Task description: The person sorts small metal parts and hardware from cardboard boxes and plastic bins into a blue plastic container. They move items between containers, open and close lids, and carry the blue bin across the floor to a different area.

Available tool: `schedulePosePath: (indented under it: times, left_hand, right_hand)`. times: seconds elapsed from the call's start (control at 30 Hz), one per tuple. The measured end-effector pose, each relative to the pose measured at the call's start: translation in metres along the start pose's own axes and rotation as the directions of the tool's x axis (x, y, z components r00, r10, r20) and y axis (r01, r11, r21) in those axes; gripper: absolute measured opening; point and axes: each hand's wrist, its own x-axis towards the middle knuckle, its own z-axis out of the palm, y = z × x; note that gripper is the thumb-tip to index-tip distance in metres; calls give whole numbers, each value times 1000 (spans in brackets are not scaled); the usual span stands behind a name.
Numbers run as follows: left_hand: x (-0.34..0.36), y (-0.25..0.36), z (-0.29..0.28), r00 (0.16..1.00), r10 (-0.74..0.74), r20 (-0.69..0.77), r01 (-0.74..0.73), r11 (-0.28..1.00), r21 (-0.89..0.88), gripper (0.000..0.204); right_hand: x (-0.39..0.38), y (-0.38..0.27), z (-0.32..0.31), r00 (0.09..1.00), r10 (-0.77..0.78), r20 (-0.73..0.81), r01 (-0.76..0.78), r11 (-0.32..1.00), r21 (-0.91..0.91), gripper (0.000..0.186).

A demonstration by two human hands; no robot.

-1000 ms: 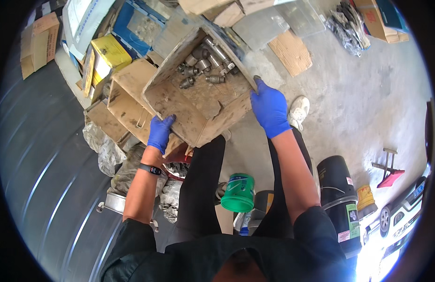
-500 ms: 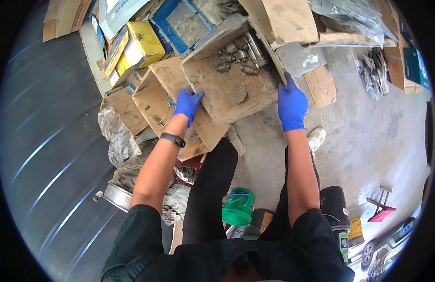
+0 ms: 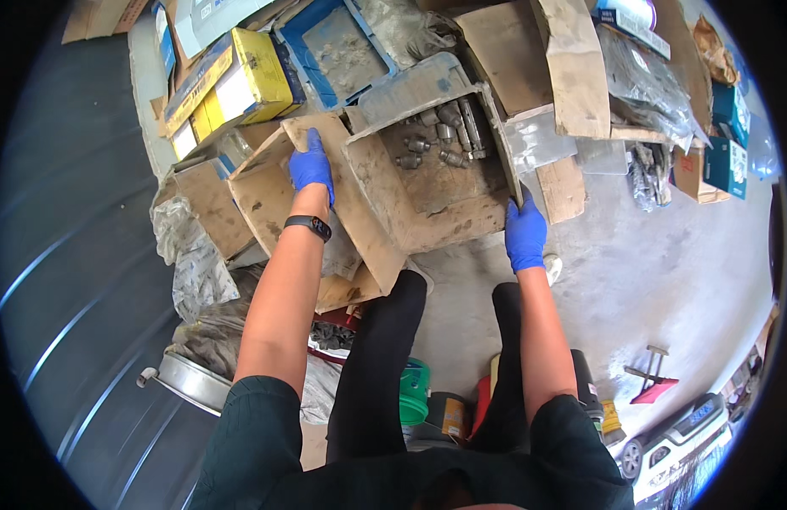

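Note:
A grimy open box (image 3: 444, 217) tilts toward me, with several metal sockets (image 3: 413, 144) and longer metal rods (image 3: 472, 127) at its far end. My right hand (image 3: 526, 234), in a blue glove, grips the box's near right corner. Over to the left, my gloved left hand (image 3: 312, 166) is closed at the upper edge of an open brown cardboard box (image 3: 355, 200), apart from the grimy box. One finger points up along the cardboard; part of the grip is hidden.
A blue crate (image 3: 296, 51) and yellow carton (image 3: 262, 76) stand beyond. To the right are another cardboard box (image 3: 572, 68), plastic-wrapped items (image 3: 648, 85) and a wood piece (image 3: 562, 189). A green bucket (image 3: 415, 391) stands by my legs. A metal pan-like vessel (image 3: 194, 382) lies left.
My left hand has let go of the grimy box's left wall and moved left to the cardboard box. The right hand keeps its corner. The grimy box sits lower in view.

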Motion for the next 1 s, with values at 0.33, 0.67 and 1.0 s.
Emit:
schedulePosePath:
  times: [0.33, 0.67, 1.0]
  left_hand:
    - [-2, -11, 13, 993, 63, -95, -54, 994, 90, 49]
    - [-4, -1, 9, 994, 18, -110, -4, 992, 129, 47]
    - [-19, 21, 12, 988, 27, -151, -4, 989, 149, 48]
  right_hand:
    - [10, 14, 5, 994, 98, 36, -92, 984, -155, 39]
    - [16, -1, 3, 968, 233, 89, -206, 948, -242, 44]
    - [30, -17, -35, 888, 281, 365, -135, 916, -377, 47]
